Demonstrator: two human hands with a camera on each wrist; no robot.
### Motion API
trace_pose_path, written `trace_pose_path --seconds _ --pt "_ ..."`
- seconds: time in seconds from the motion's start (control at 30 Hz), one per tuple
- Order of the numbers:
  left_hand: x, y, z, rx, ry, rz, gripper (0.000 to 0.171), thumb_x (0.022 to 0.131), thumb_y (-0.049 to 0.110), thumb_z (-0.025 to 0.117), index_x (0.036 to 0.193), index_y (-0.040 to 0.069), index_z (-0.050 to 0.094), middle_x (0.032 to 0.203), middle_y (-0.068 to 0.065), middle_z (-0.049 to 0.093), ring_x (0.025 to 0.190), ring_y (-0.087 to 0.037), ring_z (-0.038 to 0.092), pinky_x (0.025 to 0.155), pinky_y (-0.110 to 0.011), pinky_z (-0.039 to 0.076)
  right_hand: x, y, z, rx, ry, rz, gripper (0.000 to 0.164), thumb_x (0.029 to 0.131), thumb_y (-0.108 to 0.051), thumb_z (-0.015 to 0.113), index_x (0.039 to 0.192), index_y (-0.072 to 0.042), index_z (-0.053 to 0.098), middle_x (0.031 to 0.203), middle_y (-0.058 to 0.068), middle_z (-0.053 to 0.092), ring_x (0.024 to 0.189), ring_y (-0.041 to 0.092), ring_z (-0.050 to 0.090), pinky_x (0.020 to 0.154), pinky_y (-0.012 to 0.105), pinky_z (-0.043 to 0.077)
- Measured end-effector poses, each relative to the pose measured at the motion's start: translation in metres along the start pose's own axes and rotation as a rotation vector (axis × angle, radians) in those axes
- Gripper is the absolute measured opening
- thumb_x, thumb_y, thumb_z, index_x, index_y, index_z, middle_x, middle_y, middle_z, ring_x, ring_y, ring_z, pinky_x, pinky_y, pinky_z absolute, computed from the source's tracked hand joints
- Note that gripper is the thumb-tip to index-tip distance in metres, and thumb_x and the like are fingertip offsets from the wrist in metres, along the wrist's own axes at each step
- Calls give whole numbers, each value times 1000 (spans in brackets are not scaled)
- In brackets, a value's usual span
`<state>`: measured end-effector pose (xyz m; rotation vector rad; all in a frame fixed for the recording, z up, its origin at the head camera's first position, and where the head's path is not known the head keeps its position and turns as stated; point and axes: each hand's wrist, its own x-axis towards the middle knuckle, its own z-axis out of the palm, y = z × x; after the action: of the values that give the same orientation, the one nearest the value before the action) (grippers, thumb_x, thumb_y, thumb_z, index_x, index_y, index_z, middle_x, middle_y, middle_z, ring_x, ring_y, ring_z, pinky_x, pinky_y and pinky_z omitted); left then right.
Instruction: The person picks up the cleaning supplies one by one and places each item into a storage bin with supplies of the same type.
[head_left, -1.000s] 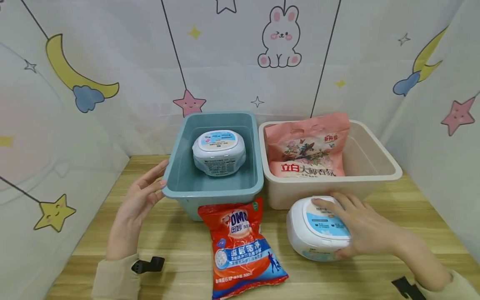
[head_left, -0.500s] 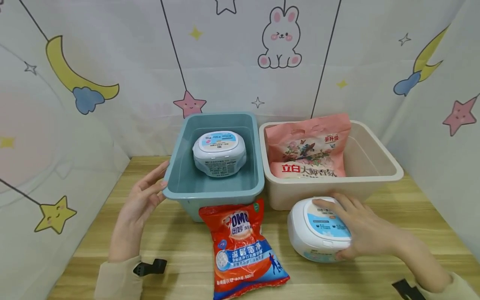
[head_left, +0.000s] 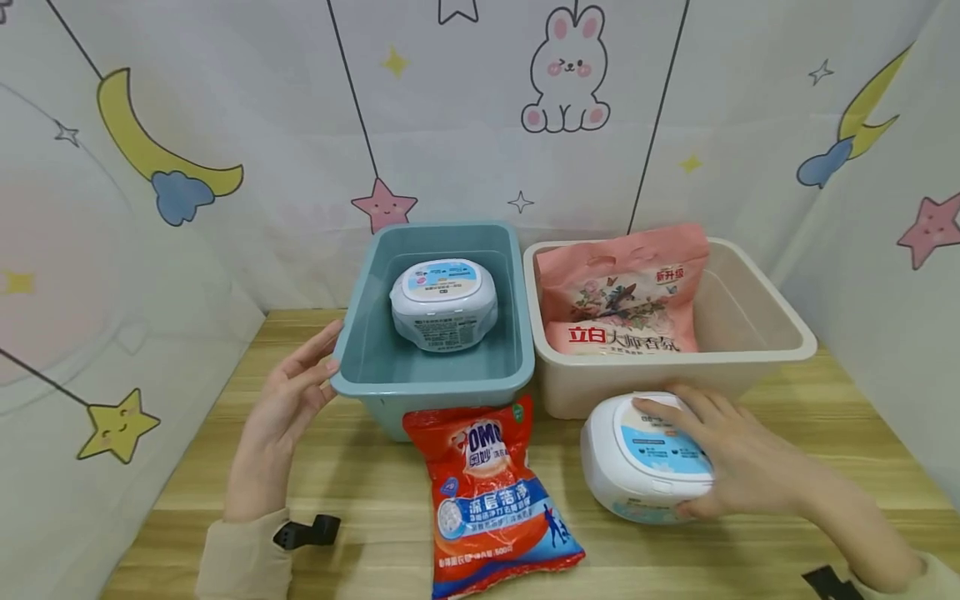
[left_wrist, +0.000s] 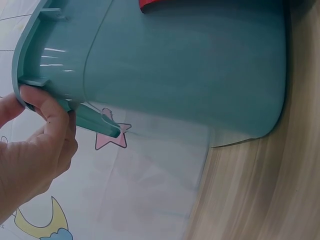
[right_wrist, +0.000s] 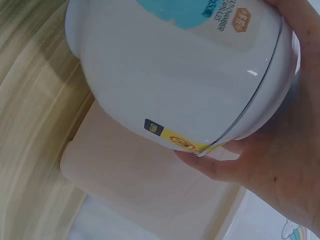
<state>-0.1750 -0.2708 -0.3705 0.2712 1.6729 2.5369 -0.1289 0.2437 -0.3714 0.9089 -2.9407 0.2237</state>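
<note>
Right fingers [head_left: 670, 414] around white tub [head_left: 637, 458]

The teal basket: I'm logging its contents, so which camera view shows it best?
The head view: it looks into the teal basket, showing its rim and the white tub inside. The left wrist view has only part of its outside, the right wrist view none of it.

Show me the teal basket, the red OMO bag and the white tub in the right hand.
Teal basket [head_left: 442, 389], head view: its near rim.
Red OMO bag [head_left: 495, 504], head view: printed front.
White tub [head_left: 663, 450], head view: blue part of its label.
</note>
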Motion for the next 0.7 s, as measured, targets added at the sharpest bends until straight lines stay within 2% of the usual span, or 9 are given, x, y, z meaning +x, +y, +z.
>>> trace_pose_path --seconds 0.37,0.7 --pt "1 -1 0 19 28 -11 50 97 -2 47 146 6 40 127 -1 53 104 -9 62 84 -25 54 -3 0 3 -83 115 -105 113 49 -73 80 146 -35 36 138 6 42 121 27 40 84 53 45" --pt "1 -2 0 16 15 3 48 97 -3 47 144 8 43 127 -2 51 104 -9 62 82 -23 54 -6 0 4 -108 161 -130 113 48 -74 79 145 -32 38 133 6 43 118 26 40 81 50 45"
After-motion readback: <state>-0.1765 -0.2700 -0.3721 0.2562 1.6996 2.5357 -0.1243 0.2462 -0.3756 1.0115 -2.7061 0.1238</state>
